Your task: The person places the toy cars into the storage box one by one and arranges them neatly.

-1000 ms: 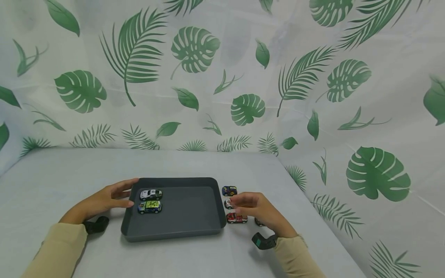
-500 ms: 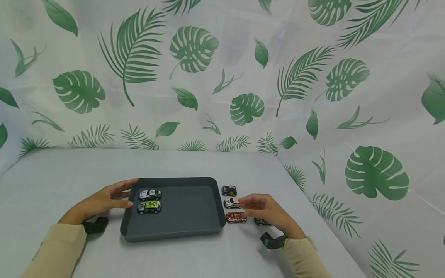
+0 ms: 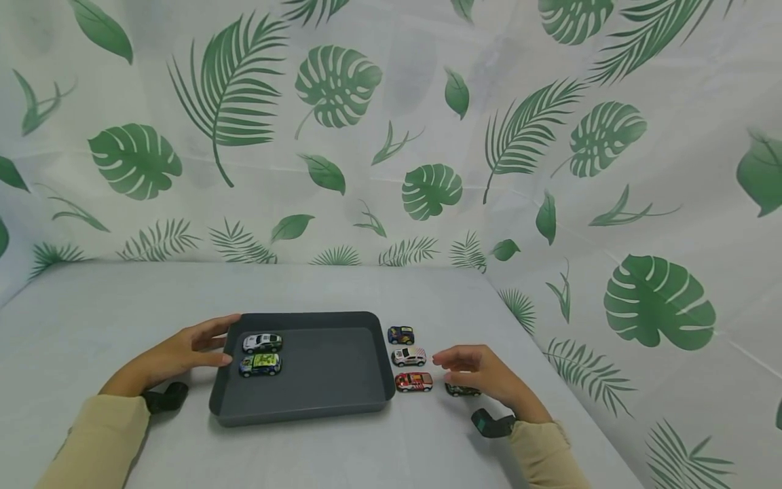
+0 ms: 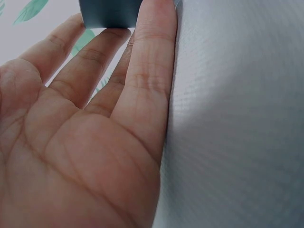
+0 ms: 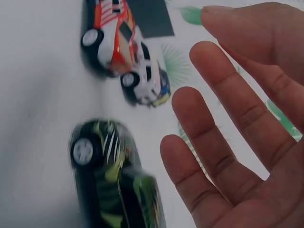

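A white cloth printed with green leaves hangs from eleven o'clock round to three, along the edges of a pale table. On the table lies a dark grey tray. The left hand is at the tray's nine o'clock, fingers spread, fingertips touching its side. The right hand is at the tray's three o'clock, well apart from it, thumb and fingers parted from each other. Inside the tray, a white-and-black car sits towards ten o'clock, with a yellow-topped car just beside it at nine. A dark green car lies at the right hand's seven o'clock, partly hidden by it in the head view. Just outside the tray, a red car stands past three o'clock, a white car at three, and a short dark blue car towards two.
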`<state>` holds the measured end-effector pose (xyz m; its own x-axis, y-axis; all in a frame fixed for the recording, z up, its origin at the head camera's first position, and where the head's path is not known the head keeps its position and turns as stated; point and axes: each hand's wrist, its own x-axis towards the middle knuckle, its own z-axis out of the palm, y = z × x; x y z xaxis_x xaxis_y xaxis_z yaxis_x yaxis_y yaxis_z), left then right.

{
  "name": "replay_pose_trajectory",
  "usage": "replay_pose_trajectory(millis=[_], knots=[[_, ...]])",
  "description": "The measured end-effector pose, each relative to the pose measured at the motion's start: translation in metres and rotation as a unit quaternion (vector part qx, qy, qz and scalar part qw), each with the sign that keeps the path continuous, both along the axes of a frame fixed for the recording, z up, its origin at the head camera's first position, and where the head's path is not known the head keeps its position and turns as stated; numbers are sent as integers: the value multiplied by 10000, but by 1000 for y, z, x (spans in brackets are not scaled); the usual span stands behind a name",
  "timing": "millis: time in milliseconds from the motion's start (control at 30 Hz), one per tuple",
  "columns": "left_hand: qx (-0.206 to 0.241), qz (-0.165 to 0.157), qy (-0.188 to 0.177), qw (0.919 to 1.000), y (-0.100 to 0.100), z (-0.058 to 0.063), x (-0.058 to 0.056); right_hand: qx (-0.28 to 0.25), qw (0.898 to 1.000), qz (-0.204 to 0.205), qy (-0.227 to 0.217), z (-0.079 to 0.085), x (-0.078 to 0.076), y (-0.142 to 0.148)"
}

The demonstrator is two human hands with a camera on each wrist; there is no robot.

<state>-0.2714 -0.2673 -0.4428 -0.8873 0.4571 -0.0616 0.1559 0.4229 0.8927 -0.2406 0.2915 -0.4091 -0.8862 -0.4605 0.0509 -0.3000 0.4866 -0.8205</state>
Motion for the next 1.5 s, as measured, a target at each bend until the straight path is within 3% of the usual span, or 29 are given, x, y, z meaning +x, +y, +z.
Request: replay_pose_trajectory(millis=[400,667,967,1500], knots=[[23,-19,58,10000,-1,-2,-1,491,9982,-211,272,-5,2,22],[-31,37,21,10000,-1,-2,-1,544,9979,-347,-13,-9,5,34],[-2,38,41,10000,0,-1,0,617,9978,-233,-45,-15,5,42],[25,5,51,10000,0,0,0,612,9971,-444,-103,-19,7,44]])
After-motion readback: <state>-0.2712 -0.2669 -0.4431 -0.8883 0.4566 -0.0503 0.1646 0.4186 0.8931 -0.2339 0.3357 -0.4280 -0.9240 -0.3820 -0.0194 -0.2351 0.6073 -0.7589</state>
